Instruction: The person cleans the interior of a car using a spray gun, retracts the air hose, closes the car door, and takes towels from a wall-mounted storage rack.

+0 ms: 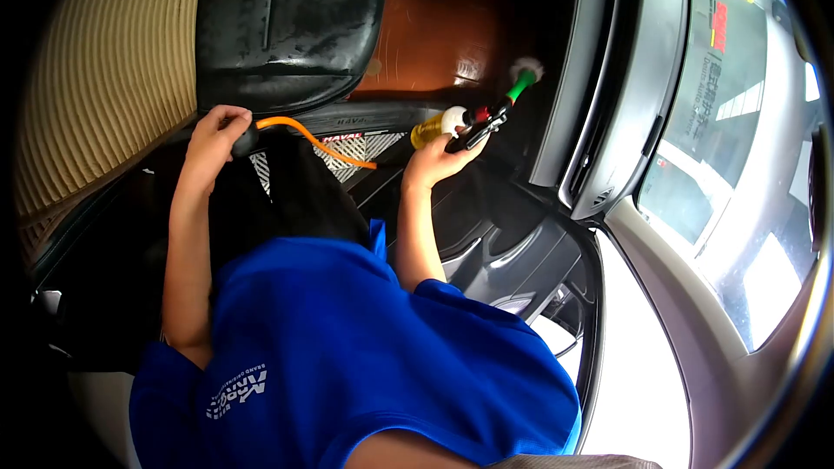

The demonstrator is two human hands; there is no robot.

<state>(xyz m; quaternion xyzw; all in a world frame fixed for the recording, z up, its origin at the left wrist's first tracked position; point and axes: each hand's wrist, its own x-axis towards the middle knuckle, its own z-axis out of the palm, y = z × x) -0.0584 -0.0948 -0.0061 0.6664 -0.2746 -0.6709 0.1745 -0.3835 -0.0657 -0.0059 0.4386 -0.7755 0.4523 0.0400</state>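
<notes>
My left hand is closed around a dark rounded piece at the edge of the black leather seat. An orange hose runs from that piece toward the right, down past the door sill. With my right hand I grip a black spray gun. A bottle of yellow liquid is attached to the gun, beside my fingers. Beyond the gun, a green brush with pale bristles points at the dark area under the dashboard.
A brown floor lies right of the seat. A ribbed beige surface fills the left. Below my right hand is the black door panel. The grey dashboard edge and windshield stand at the right.
</notes>
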